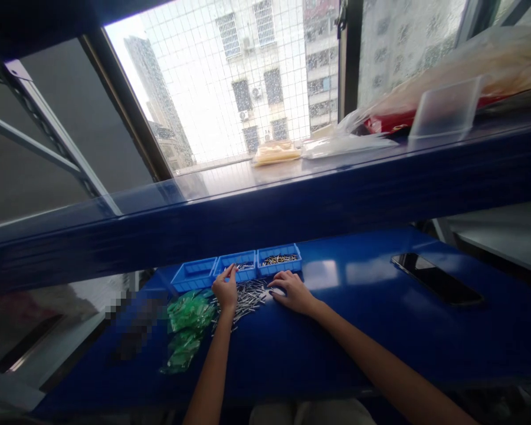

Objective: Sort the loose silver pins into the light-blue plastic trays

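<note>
My left hand (225, 289) is raised at the front edge of the middle blue bin (235, 267), its thumb and fingertips pinched together; what they hold is too small to name. My right hand (293, 293) rests on the blue table with fingers curved and apart, at the right side of a loose pile of thin metal pins (248, 300). The middle bin holds some silvery pieces. The right blue bin (279, 260) holds brass-coloured and dark pins. In the left blue bin (194, 274) no pieces can be made out.
Green plastic bags (189, 319) lie left of the pile. A black phone (436, 278) lies on the table (336, 354) at the right. Across the front of the window runs a blue shelf (265, 206) bearing plastic bags and a clear container (446, 112).
</note>
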A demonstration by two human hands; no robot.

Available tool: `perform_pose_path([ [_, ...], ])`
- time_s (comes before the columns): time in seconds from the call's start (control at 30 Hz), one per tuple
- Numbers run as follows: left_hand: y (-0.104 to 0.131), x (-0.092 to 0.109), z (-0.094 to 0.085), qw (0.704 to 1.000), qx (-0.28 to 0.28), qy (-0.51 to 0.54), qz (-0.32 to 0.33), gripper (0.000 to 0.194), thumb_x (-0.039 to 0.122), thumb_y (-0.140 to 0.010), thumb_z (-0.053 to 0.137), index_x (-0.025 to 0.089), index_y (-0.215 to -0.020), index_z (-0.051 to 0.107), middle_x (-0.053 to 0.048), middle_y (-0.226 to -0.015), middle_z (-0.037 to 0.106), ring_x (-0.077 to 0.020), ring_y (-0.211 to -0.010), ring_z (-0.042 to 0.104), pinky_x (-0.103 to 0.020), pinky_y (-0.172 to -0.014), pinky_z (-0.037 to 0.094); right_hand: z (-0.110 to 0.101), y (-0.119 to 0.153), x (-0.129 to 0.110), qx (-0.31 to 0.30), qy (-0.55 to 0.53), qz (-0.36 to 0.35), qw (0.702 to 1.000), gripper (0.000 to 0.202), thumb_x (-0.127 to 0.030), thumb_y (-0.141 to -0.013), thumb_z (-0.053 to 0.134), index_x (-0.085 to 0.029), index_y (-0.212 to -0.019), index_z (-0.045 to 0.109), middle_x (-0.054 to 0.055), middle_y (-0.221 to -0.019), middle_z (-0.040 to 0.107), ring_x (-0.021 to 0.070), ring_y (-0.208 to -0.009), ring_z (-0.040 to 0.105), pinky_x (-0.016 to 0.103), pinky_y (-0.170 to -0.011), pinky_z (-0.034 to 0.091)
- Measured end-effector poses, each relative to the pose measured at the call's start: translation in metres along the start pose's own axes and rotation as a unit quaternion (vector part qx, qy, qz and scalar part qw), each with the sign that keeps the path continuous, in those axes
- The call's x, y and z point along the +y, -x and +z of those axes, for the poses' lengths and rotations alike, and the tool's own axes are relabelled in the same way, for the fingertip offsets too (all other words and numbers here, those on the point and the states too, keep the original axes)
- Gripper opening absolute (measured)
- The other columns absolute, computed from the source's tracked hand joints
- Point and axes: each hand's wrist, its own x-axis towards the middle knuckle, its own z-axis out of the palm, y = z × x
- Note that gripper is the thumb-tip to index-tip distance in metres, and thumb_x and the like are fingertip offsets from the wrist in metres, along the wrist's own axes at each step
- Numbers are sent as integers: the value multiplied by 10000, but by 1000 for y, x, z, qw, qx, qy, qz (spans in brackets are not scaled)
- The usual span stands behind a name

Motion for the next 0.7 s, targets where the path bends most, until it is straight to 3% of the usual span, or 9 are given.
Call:
perform_pose_path([
  [0.17, -9, -6, 2, 1000, -1, -20, -23, 342, 388, -730, 526, 154, -923, 683, -83, -756, 681, -200, -656, 578, -341, -666, 443, 2, 0, 1, -15, 2, 10, 1000, 232, -291, -795, 520, -239, -979, 653, 57, -1019, 589, 220, -990, 472, 367, -820, 352],
  [0.3, -8, -9, -3, 997, -39, -50, 43, 366, 325, -734, 509, 152, -1032, 630, -82, -851, 673, -193, -677, 545, -363, -727, 439, 3, -1, -1, 5, 1, 17, 1000, 234, -219, -795, 507, -226, -982, 648, 46, -1005, 610, 201, -976, 490, 348, -832, 344],
  [0.4, -2, -8, -11, 993, -27, -70, 93, 379, 317, -742, 493, 148, -1063, 602, -89, -930, 643, -185, -673, 516, -362, -729, 438, 3, -3, -2, 25, 9, 46, 999, 230, -224, -789, 512, -230, -980, 640, 28, -937, 634, 184, -899, 521, 326, -795, 360],
  [0.5, 5, 0, -17, 989, -32, -70, 130, 322, 301, -768, 462, 156, -1014, 610, -66, -854, 623, -167, -648, 502, -344, -724, 436, 3, -3, -2, 33, 31, 94, 995, 258, -286, -770, 537, -215, -1000, 632, 42, -922, 633, 189, -850, 540, 293, -714, 389],
  [0.6, 11, 10, -16, 980, -94, -64, 166, 263, 267, -788, 440, 170, -958, 617, -35, -755, 591, -149, -621, 494, -316, -703, 438, 4, -3, -1, 28, 40, 128, 991, 225, -309, -768, 531, -215, -922, 665, 38, -888, 635, 172, -792, 563, 259, -649, 397],
  [0.7, 19, 17, -9, 951, -208, -76, 218, 237, 222, -789, 439, 193, -936, 623, -27, -767, 573, -143, -664, 515, -302, -718, 434, 5, -3, -2, 37, 33, 147, 988, 181, -296, -772, 519, -242, -817, 685, 3, -828, 645, 145, -734, 578, 237, -615, 394],
])
